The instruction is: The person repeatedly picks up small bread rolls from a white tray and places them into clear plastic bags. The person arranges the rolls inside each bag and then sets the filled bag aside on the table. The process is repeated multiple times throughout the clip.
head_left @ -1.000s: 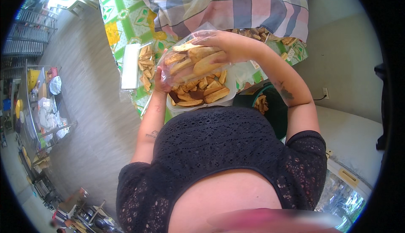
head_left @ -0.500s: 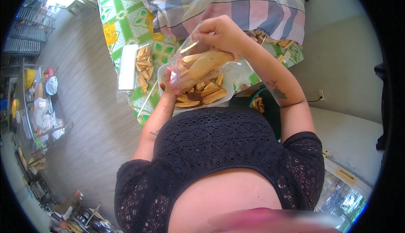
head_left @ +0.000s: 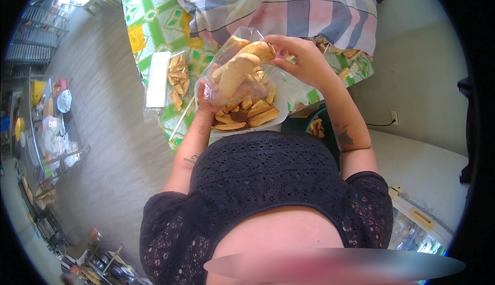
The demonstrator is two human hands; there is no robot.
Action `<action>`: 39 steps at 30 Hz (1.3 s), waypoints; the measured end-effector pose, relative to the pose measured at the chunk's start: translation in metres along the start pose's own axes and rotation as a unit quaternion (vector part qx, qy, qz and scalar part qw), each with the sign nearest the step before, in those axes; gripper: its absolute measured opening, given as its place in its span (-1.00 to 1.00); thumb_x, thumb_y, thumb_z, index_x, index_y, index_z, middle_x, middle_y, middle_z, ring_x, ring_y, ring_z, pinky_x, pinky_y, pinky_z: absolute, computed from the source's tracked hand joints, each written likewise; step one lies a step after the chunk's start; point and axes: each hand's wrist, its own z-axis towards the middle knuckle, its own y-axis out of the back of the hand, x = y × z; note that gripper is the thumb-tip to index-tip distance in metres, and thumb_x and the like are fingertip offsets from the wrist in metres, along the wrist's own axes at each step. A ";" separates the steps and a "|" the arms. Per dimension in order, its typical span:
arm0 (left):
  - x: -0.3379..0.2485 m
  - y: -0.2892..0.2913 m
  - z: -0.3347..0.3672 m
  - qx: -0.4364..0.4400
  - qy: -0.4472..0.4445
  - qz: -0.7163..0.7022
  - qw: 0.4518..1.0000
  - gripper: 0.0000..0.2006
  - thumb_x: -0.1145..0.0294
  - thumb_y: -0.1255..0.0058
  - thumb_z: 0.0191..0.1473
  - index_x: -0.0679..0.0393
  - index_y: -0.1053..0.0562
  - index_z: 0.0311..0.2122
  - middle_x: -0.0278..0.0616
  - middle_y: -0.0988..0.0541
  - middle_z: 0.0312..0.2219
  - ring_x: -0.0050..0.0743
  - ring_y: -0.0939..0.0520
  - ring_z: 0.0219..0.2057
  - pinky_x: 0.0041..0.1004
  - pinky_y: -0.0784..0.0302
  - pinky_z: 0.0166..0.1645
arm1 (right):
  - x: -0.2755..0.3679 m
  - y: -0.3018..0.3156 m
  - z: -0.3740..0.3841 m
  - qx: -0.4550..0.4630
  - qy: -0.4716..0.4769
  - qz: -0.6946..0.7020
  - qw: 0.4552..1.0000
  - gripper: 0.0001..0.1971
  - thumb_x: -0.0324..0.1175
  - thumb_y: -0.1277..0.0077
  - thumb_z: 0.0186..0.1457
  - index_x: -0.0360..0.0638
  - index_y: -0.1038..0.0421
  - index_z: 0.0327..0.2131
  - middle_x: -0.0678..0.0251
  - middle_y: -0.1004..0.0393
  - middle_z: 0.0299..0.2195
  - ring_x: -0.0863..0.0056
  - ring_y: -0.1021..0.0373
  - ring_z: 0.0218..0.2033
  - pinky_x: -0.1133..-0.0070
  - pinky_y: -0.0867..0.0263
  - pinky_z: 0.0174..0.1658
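Note:
My left hand [head_left: 208,98] grips the side of a clear plastic bag [head_left: 219,68], fingers closed on the film. Long golden-brown strips of what looks like bread or fried dough [head_left: 234,76] show through the bag. At its upper right, the thumb and forefinger of my right hand [head_left: 301,60] close around the end of one strip [head_left: 262,51]. Right under the bag stands a whitish plastic tub [head_left: 280,120] holding more of these strips [head_left: 263,117]. The bag hides part of the tub.
Left of the tub lie a filled bag of small pieces [head_left: 178,78] and a white packet [head_left: 157,81] on the green patterned tablecloth [head_left: 149,14]. Checked cloth [head_left: 289,6] covers something behind. A dark green bin [head_left: 330,130] with pieces stands at right, and a wire rack [head_left: 56,130] at left.
My right hand has moved right and down from the bag's upper edge, and its fingers have spread to a strip. The strips in the bag have shifted and stand more upright.

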 end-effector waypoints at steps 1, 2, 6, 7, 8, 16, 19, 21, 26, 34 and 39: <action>-0.008 -0.001 0.001 -0.003 -0.008 0.024 1.000 -0.12 -0.26 -0.01 -0.18 0.03 -0.07 0.19 -0.07 -0.21 0.11 -0.08 -0.25 0.12 -0.11 -0.17 0.17 | -0.002 0.002 -0.002 0.000 0.029 -0.046 0.999 -0.59 -0.35 -0.12 -0.14 -0.10 -0.35 -0.12 0.29 -0.46 -0.42 0.36 -0.37 -0.43 0.45 -0.30 -0.29; -0.016 -0.002 0.001 -0.009 -0.014 0.055 0.998 -0.11 -0.27 -0.03 -0.20 0.03 -0.07 0.19 -0.08 -0.21 0.10 -0.09 -0.25 0.13 -0.14 -0.17 0.17 | -0.003 0.005 -0.003 -0.006 0.062 -0.089 0.994 -0.60 -0.32 -0.13 -0.15 -0.12 -0.36 -0.15 0.27 -0.45 -0.44 0.30 -0.37 -0.42 0.40 -0.29 -0.29; -0.033 -0.017 0.001 0.035 -0.040 0.132 0.990 -0.03 -0.28 -0.07 -0.24 0.06 -0.02 0.21 -0.09 -0.23 0.10 -0.12 -0.25 0.12 -0.20 -0.16 0.18 | -0.011 0.002 -0.006 0.113 -0.025 -0.126 0.985 -0.72 -0.28 -0.08 -0.12 -0.13 -0.42 -0.27 0.22 -0.46 -0.49 0.23 -0.39 -0.45 0.36 -0.29 -0.32; -0.034 -0.023 0.001 0.055 -0.044 0.139 0.988 -0.02 -0.27 -0.08 -0.24 0.07 0.00 0.21 -0.09 -0.23 0.10 -0.13 -0.25 0.12 -0.22 -0.16 0.18 | -0.014 -0.004 -0.002 0.148 -0.020 -0.142 0.979 -0.73 -0.25 -0.06 -0.10 -0.13 -0.44 -0.29 0.20 -0.47 -0.49 0.22 -0.40 -0.45 0.36 -0.30 -0.32; -0.032 -0.028 0.000 0.073 -0.049 0.147 0.985 -0.01 -0.27 -0.08 -0.24 0.08 0.01 0.22 -0.09 -0.23 0.09 -0.14 -0.26 0.12 -0.23 -0.17 0.18 | -0.017 -0.011 0.000 0.184 -0.043 -0.173 0.967 -0.74 -0.23 -0.04 -0.08 -0.13 -0.45 -0.31 0.18 -0.48 -0.49 0.20 -0.40 -0.45 0.36 -0.30 -0.31; -0.036 -0.031 0.001 0.086 -0.086 0.156 0.980 -0.04 -0.19 -0.05 -0.16 0.07 0.10 0.24 -0.06 -0.19 0.11 -0.08 -0.27 0.11 -0.17 -0.25 0.14 | -0.028 -0.041 -0.004 0.145 -0.096 -0.147 0.974 -0.69 -0.19 -0.09 -0.08 -0.08 -0.42 -0.23 0.18 -0.46 -0.46 0.33 -0.43 -0.46 0.44 -0.34 -0.33; -0.039 -0.023 -0.001 0.065 -0.101 0.139 0.983 -0.05 -0.18 -0.07 -0.17 0.06 0.08 0.24 -0.08 -0.19 0.11 -0.08 -0.26 0.11 -0.15 -0.23 0.15 | -0.031 -0.040 -0.009 -0.134 -0.080 -0.039 0.987 -0.65 -0.28 -0.19 -0.15 -0.10 -0.42 -0.22 0.25 -0.47 -0.50 0.48 -0.43 -0.51 0.55 -0.35 -0.40; -0.039 -0.023 -0.003 0.065 -0.104 0.156 0.980 -0.05 -0.19 -0.07 -0.17 0.04 0.07 0.24 -0.10 -0.18 0.12 -0.08 -0.25 0.12 -0.14 -0.22 0.16 | -0.033 -0.045 -0.008 -0.204 -0.102 0.063 0.972 -0.64 -0.37 -0.23 -0.19 -0.14 -0.43 -0.24 0.29 -0.47 -0.52 0.55 -0.41 -0.54 0.63 -0.35 -0.43; -0.041 -0.034 -0.004 0.107 -0.134 0.179 0.969 0.08 -0.42 0.02 -0.29 0.01 0.14 0.25 -0.09 -0.10 0.16 -0.13 -0.18 0.16 -0.16 -0.13 0.20 | -0.044 -0.052 -0.004 -0.073 -0.220 0.205 0.951 -0.75 -0.43 -0.14 -0.10 -0.11 -0.48 -0.25 0.26 -0.47 -0.37 0.52 -0.41 -0.48 0.62 -0.34 -0.40; -0.065 -0.028 -0.008 0.051 0.199 0.219 0.954 0.16 -0.64 0.34 -0.39 0.04 0.11 0.25 -0.04 -0.09 0.17 -0.17 -0.19 0.16 -0.19 -0.15 0.18 | -0.031 -0.053 -0.012 -0.059 0.151 0.128 0.978 -0.65 -0.64 -0.06 -0.13 -0.07 -0.47 -0.20 0.23 -0.46 -0.25 0.40 -0.42 -0.24 0.55 -0.37 -0.18; -0.055 -0.043 -0.007 0.096 0.148 0.281 0.943 -0.07 -0.20 -0.06 -0.18 0.07 0.02 0.22 -0.05 -0.15 0.13 -0.20 -0.18 0.16 -0.32 -0.10 0.21 | -0.018 -0.061 -0.021 -0.001 0.078 0.058 0.995 -0.57 -0.58 -0.02 -0.09 -0.05 -0.39 -0.06 0.23 -0.41 -0.18 0.31 -0.33 -0.12 0.44 -0.25 -0.05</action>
